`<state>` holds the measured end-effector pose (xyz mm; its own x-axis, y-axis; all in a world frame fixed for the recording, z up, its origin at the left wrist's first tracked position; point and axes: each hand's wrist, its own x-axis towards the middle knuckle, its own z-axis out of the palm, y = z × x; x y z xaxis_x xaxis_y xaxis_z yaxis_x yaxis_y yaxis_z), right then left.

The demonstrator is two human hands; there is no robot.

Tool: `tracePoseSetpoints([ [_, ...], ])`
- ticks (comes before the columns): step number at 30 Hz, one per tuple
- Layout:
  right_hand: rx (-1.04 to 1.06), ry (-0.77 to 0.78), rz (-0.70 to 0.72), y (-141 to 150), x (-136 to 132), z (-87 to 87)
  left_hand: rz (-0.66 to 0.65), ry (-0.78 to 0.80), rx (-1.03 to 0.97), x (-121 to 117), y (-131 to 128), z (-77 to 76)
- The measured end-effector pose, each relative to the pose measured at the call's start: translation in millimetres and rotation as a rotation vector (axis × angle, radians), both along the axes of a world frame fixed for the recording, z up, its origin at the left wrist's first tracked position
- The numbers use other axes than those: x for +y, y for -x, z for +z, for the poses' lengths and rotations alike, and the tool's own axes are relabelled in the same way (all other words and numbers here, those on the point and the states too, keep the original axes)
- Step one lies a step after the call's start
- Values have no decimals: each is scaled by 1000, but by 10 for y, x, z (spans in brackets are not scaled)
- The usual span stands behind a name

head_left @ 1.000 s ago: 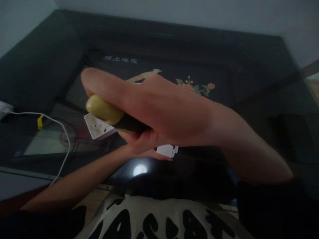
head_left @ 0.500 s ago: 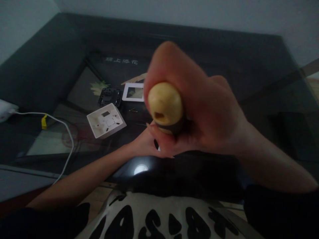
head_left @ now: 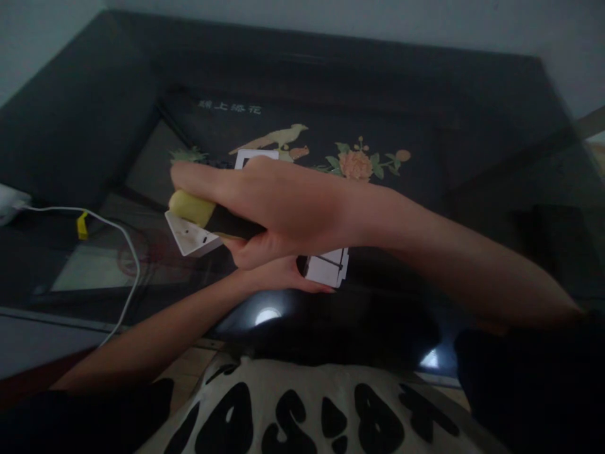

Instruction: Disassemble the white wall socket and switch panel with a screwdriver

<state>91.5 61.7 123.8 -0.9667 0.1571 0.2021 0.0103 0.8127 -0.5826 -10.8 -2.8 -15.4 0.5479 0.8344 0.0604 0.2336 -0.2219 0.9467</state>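
Note:
My right hand (head_left: 288, 202) is closed around the yellow-and-black handle of a screwdriver (head_left: 191, 209). It lies sideways above the table, the handle's rounded yellow end pointing left; its shaft is not visible. Just below, my left hand (head_left: 278, 275) grips a white plastic piece (head_left: 326, 268) with dark lines and small tabs, partly covered by my right hand. Behind the screwdriver handle sits an open white wall box (head_left: 189, 239), its right part hidden. Above my right knuckles shows the top edge of a white frame (head_left: 258, 153).
A dark glass-topped table (head_left: 401, 101) carries inlaid bird and flower pictures. A white cable (head_left: 127, 243) with a yellow tag (head_left: 82, 226) runs down the left side from a white plug (head_left: 12, 205). A printed cushion or cloth (head_left: 302, 410) lies at my lap.
My right hand has swung left and lower with the screwdriver, turning its handle from facing me to pointing left. The white piece in my left hand is now more exposed.

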Motion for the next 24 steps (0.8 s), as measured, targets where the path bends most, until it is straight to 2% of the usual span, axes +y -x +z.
tracePoseSetpoints([
  [4,38,36,-75,0,50,-157,19,-71,-15,18,0,1],
  [10,72,213,-143,-12,121,-403,4,-199,-8,41,37,-24],
  [13,90,274,-139,-33,141,-496,40,-197,15,35,52,-41],
  [16,103,300,-148,-38,152,-545,18,-188,11,32,57,-46],
  [20,119,273,-201,-5,176,-459,-8,-220,-12,36,57,-39],
  [22,204,297,-255,-3,189,-312,-7,-278,-28,41,52,-35],
  [24,402,391,-329,-62,191,-120,-1,-326,-50,46,43,-25],
])
